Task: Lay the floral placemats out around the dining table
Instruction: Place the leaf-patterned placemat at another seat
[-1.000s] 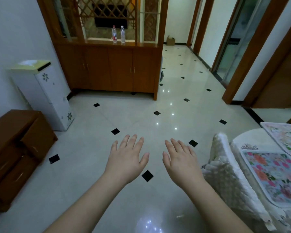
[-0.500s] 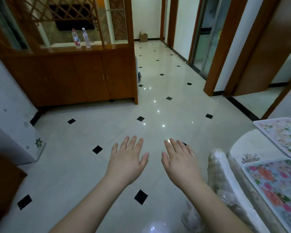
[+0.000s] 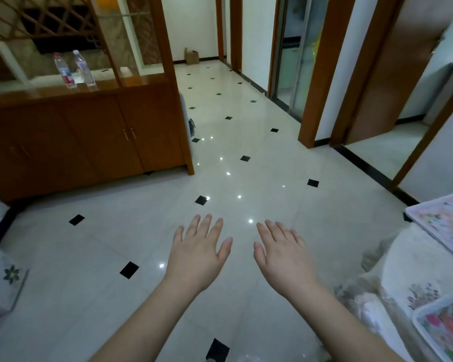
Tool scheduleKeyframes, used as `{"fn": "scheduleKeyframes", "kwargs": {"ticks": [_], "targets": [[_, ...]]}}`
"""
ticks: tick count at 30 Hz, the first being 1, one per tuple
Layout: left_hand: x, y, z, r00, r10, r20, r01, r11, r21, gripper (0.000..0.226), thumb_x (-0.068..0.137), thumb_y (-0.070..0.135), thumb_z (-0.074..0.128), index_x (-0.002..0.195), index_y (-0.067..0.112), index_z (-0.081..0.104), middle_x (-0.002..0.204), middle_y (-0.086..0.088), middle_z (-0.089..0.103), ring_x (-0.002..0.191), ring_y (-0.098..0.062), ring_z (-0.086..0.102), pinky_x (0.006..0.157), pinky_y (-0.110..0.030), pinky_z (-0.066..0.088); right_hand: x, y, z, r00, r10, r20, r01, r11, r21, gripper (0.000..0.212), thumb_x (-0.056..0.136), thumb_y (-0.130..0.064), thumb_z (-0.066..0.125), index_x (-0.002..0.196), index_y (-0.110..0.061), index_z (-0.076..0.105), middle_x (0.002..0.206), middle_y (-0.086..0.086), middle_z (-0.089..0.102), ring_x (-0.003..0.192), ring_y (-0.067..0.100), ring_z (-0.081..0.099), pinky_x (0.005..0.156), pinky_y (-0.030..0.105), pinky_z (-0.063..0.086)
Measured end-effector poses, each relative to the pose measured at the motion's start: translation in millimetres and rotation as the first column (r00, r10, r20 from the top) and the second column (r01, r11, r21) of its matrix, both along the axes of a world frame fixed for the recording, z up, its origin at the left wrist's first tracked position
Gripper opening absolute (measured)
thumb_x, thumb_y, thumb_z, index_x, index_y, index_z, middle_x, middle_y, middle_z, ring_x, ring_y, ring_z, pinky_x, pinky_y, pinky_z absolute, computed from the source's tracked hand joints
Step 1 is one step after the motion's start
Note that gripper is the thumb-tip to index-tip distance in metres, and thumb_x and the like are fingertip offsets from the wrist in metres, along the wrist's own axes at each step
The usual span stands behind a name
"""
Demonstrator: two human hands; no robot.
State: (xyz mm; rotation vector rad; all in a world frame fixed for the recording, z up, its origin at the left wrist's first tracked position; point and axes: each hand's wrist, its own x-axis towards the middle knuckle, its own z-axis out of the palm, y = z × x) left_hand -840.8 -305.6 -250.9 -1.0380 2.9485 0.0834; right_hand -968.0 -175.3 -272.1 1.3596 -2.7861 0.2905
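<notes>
Glossy pale floor tiles [image 3: 246,296] with small black diamond insets are seen beneath two bare hands held out palm-down at the lower centre of the frame. The left hand [image 3: 198,253] and the right hand [image 3: 281,257] are both spread flat with straight fingers, and nothing is held by either. At the lower right, a round dining table [image 3: 413,259] draped in a cream, embroidered cloth is shown, and two floral placemats are laid on it: a near placemat [image 3: 446,325] with bright red blooms and a far placemat [image 3: 445,223], paler and pink-edged. Compared with half a second ago, the table is pushed further toward the right edge and less of each mat is seen. Farther off, in the upper left, a brown wooden cabinet [image 3: 89,137] is topped by two clear plastic bottles [image 3: 73,69].
</notes>
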Motion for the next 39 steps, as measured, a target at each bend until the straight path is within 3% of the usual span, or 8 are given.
{"fn": "scheduleKeyframes", "kwargs": {"ticks": [4, 10, 15, 18, 24, 29, 34, 39], "targets": [[-34, -58, -1, 0.997, -0.074, -0.023, 0.074, 0.997, -0.007, 0.084, 0.081, 0.065, -0.014, 0.156, 0.033, 0.008, 0.165, 0.005, 0.008, 0.152, -0.017, 0.0, 0.121, -0.044, 0.006, -27, -58, 0, 0.999, -0.043, 0.012, 0.042, 0.999, 0.026, 0.058, 0.091, -0.042, 0.027, 0.127, -0.014, 0.064, 0.13, 0.007, 0.064, 0.12, 0.027, 0.06, 0.099, 0.046, 0.047], [-93, -135, 15, 0.98, -0.193, -0.057, 0.193, 0.981, -0.009, 0.089, 0.076, 0.062, -0.016, 0.156, 0.033, 0.009, 0.165, 0.006, 0.007, 0.152, -0.016, -0.001, 0.121, -0.044, 0.004, -73, -113, 16, 0.99, -0.14, 0.025, 0.139, 0.989, 0.051, 0.091, 0.075, -0.054, -0.014, 0.154, -0.026, 0.022, 0.162, -0.003, 0.021, 0.149, 0.018, 0.016, 0.119, 0.037, 0.008], [-166, -160, 14, 0.949, -0.308, -0.067, 0.309, 0.951, 0.006, 0.068, 0.095, 0.059, -0.001, 0.157, 0.032, 0.009, 0.165, 0.005, 0.007, 0.152, -0.016, -0.001, 0.121, -0.044, 0.004, -119, -130, 16, 0.97, -0.243, 0.023, 0.241, 0.969, 0.058, 0.089, 0.076, -0.053, -0.016, 0.155, -0.027, 0.016, 0.163, -0.003, 0.015, 0.15, 0.017, 0.011, 0.12, 0.037, 0.006], [-213, -167, 9, 0.93, -0.357, -0.083, 0.359, 0.933, 0.013, 0.087, 0.079, 0.059, -0.019, 0.156, 0.033, 0.012, 0.165, 0.006, 0.01, 0.152, -0.015, 0.001, 0.12, -0.044, 0.006, -158, -131, 15, 0.952, -0.304, 0.033, 0.301, 0.95, 0.084, 0.07, 0.092, -0.053, 0.0, 0.155, -0.026, 0.013, 0.163, -0.003, 0.013, 0.15, 0.017, 0.009, 0.12, 0.038, 0.005], [-309, -157, 2, 0.889, -0.456, -0.052, 0.457, 0.889, 0.015, 0.092, 0.074, 0.059, -0.021, 0.156, 0.032, 0.01, 0.165, 0.006, 0.008, 0.152, -0.015, 0.0, 0.121, -0.044, 0.004, -241, -117, 10, 0.917, -0.396, 0.035, 0.393, 0.917, 0.071, 0.069, 0.092, -0.05, -0.001, 0.155, -0.026, 0.013, 0.163, -0.003, 0.014, 0.15, 0.017, 0.009, 0.12, 0.037, 0.004], [-407, -130, 6, 0.839, -0.543, -0.017, 0.544, 0.838, 0.039, 0.063, 0.098, 0.054, 0.0, 0.157, 0.031, 0.007, 0.166, 0.005, 0.005, 0.152, -0.015, -0.003, 0.122, -0.045, 0.003, -319, -91, 8, 0.885, -0.46, 0.069, 0.457, 0.888, 0.057, 0.08, 0.084, -0.054, -0.008, 0.156, -0.026, 0.013, 0.163, -0.002, 0.014, 0.15, 0.017, 0.01, 0.12, 0.039, 0.006], [-496, -103, -1, 0.783, -0.622, -0.008, 0.622, 0.783, 0.01, 0.079, 0.084, 0.057, -0.016, 0.156, 0.032, 0.006, 0.165, 0.005, 0.005, 0.152, -0.015, -0.002, 0.121, -0.042, 0.002, -393, -54, -2, 0.84, -0.529, 0.123, 0.522, 0.849, 0.086, 0.058, 0.102, -0.046, 0.016, 0.156, -0.025, 0.008, 0.164, -0.001, 0.009, 0.151, 0.018, 0.005, 0.12, 0.039, 0.004], [-565, -68, -12, 0.684, -0.729, 0.007, 0.729, 0.684, 0.009, 0.095, 0.074, 0.059, -0.033, 0.156, 0.03, 0.005, 0.166, 0.004, 0.005, 0.152, -0.016, -0.002, 0.12, -0.043, 0.002, -447, -26, -10, 0.773, -0.62, 0.132, 0.619, 0.783, 0.051, 0.079, 0.084, -0.052, -0.009, 0.156, -0.025, 0.011, 0.164, -0.001, 0.011, 0.15, 0.018, 0.008, 0.12, 0.038, 0.004]]}}
